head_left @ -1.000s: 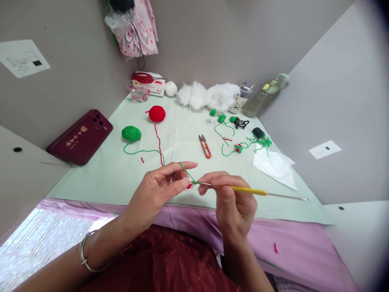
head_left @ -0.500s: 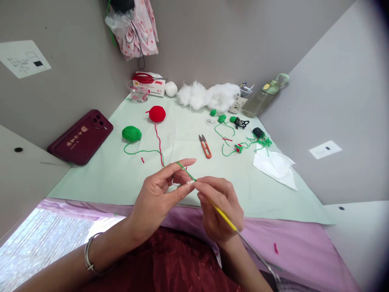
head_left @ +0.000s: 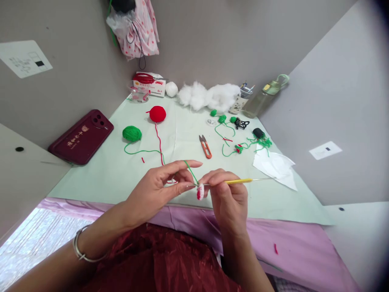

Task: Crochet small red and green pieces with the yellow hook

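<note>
My right hand grips a crochet hook with a yellow handle, now lying almost level. On its metal shaft hangs a small red and white crochet piece, close to my right fingertips. My left hand is closed, thumb against the fingers beside the hook's tip, index finger stretched out. Green yarn runs over that index finger down to the piece. White and red strands show between the left fingers; exactly what the thumb pinches is partly hidden.
Behind the hands are a green yarn ball, a red yarn ball and orange thread snips. White stuffing lies at the back. A phone leans left; a bottle and white paper are right.
The hook has swung from slanting down toward me to nearly level. My right hand has turned, and the red and white piece now shows hanging from the hook. The left hand shifted slightly right.
</note>
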`<state>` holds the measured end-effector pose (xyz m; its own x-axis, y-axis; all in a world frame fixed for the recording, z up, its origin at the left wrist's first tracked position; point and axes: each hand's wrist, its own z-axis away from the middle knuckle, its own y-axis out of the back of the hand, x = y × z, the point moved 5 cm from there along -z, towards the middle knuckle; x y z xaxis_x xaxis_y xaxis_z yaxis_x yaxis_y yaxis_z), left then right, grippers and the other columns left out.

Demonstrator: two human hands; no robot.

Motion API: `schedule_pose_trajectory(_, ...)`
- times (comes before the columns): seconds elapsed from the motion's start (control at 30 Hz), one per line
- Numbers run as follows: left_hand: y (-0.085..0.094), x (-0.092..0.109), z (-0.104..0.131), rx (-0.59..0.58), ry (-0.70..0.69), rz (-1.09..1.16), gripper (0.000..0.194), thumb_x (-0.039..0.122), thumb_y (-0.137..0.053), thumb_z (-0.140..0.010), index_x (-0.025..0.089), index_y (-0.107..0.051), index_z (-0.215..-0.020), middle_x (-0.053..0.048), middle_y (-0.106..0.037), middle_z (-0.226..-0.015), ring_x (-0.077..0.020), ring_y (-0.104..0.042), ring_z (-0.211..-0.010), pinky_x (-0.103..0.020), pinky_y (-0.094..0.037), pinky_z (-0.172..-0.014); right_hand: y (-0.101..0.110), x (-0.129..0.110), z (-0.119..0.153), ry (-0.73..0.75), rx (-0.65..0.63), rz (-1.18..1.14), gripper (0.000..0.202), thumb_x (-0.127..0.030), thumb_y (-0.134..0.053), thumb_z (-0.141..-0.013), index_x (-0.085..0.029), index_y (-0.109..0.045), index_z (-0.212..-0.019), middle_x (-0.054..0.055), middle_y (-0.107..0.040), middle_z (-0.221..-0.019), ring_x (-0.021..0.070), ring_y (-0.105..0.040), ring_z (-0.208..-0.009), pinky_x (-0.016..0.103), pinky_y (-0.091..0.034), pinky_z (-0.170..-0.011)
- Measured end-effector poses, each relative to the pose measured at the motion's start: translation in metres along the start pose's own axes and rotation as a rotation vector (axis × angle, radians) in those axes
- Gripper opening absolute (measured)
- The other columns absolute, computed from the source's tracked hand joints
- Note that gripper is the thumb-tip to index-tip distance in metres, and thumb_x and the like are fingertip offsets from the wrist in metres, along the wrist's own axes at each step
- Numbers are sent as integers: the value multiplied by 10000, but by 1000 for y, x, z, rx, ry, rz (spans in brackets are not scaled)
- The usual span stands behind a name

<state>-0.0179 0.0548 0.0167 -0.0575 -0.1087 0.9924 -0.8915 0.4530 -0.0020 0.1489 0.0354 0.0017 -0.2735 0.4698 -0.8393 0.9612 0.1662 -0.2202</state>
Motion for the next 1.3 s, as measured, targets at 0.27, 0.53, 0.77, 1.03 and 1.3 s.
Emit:
schedule_pose_trajectory(0.27, 7, 22, 6, 180, -331, -459, 337, 150, -657, -986, 258, -751, -1292, -6, -716, -910, -172, -648, -903, -312, -506, -886, -9, -29, 9, 351, -177, 703, 258, -123, -558, -1038, -248, -736, -1175, 66, -811, -1062, 198, -777, -1016, 321, -633, -803)
schedule_pose_trajectory(0.53, -1, 11, 7, 239, -101, -133, 316, 198, -760, -907, 256, -785, -1216, -4, -711, -885, -170, -642, -819, -313, -539, -859, -17, -25, 24, 560, -103, 965, 453, -91, -646, -975, -266, -676, -1392, 100, -782, -1162, 220, -772, -1013, 334, -665, -792)
schedule_pose_trajectory(0.77, -14, -21, 5, 67, 271, 554, 419, 311, -860, -854, 268, -789, -1265, 17, -647, -850, -125, -591, -787, -264, -499, -791, -16, -24, 25, 631, -42, 950, 421, -77, -616, -982, -268, -719, -1343, 78, -764, -1091, 225, -757, -968, 349, -656, -766)
schedule_pose_trajectory(1.03, 4, -18, 5, 172, 177, 380, 313, 297, -858, -860, 291, -839, -1172, 0, -663, -851, -136, -565, -787, -251, -450, -704, 1, -23, 6, 175, 142, 317, 211, -209, -561, -1040, -256, -767, -1047, 23, -735, -846, 171, -686, -679, 342, -589, -606)
schedule_pose_trajectory(1.3, -9, -16, 4, 123, 142, 424, 401, 237, -866, -840, 294, -807, -1233, 11, -708, -861, -157, -666, -861, -309, -533, -890, -17, -21, 6, 273, 72, 543, 248, -143, -603, -1023, -281, -788, -1115, 50, -813, -985, 215, -762, -938, 382, -648, -781)
